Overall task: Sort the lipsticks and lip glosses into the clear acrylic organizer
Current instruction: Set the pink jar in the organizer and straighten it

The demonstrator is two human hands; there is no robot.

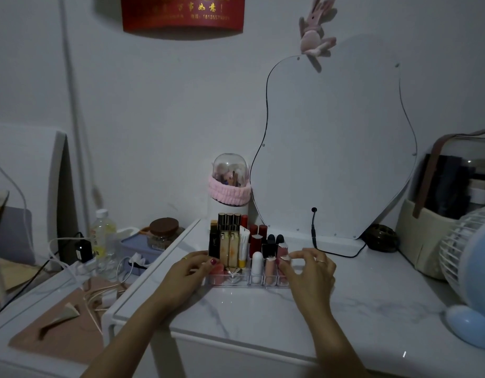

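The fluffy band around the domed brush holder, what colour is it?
Pale pink; the band shows best in the head view, the only one.

Both hands at filled organizer (pixel 247 282)

Dim light falls on a plain white wall (pixel 159 110) filling the upper frame. A red banner (pixel 182 13) hangs at top centre. A marble-patterned white table (pixel 263 317) spans the lower centre; a curvy mirror (pixel 339 148) leans right of centre.
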